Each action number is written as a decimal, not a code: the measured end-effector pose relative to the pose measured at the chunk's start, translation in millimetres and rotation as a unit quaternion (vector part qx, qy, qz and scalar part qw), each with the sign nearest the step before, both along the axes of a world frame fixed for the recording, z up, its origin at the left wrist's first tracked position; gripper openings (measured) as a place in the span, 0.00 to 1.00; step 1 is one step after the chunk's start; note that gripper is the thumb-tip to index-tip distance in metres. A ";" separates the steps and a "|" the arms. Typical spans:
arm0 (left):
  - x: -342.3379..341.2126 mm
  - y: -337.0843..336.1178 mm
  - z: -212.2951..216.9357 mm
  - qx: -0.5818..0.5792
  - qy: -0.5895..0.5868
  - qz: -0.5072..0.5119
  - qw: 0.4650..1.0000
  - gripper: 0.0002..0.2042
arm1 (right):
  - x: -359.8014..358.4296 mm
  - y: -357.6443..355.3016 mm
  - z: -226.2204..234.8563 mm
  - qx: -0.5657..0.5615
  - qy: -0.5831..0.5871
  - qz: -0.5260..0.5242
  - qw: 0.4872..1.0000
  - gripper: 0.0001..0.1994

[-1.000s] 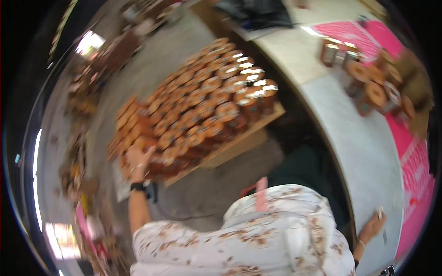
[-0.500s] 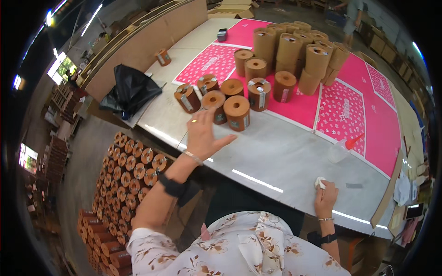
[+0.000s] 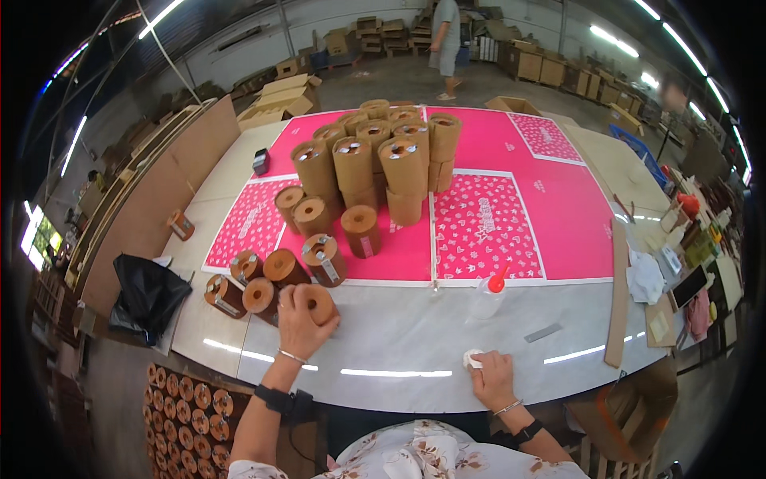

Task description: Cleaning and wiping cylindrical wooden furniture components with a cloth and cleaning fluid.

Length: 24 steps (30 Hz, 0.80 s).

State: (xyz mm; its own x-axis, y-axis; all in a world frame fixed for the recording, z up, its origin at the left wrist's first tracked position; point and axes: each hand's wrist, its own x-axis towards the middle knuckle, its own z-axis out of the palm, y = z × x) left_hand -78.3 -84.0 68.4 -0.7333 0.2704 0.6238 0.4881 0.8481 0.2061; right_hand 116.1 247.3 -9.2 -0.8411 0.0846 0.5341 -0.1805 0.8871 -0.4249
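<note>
Upper garment: white shirt (image 3: 419, 457) with brown floral print; sleeves (image 3: 254, 469) end above the forearm. Left side: thin pale bracelet (image 3: 292, 357), black strap (image 3: 273, 397) with dark block (image 3: 302, 405). Right side: slim bracelet (image 3: 507, 408), black band (image 3: 528, 432).

Bright overall; lit mainly by overhead fluor. tubes (image 3: 613, 41), w/ bright opening (image 3: 37, 238) at pic. L blown out. Tubes reflected as white glare streaks in grey tabletop (image 3: 399, 335). L hand (image 3: 306, 323) & R hand (image 3: 492, 379) fairly crisply captured; bkgd cartons (image 3: 391, 36) softened. Edges bent by fisheye, corners blacked out.
</note>
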 end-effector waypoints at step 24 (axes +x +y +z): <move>79.6 80.3 -66.7 0.347 -0.345 -0.296 0.820 0.43 | -99.8 -83.1 104.8 0.118 0.037 0.188 0.974 0.09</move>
State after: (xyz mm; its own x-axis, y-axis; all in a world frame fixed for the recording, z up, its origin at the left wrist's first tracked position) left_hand 1.3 -3.6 1.7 -0.8447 0.4622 0.2700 0.3366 0.0666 0.9393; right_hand 16.3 164.2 95.7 -0.7475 -0.3556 0.5611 -0.5344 0.8237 -0.1898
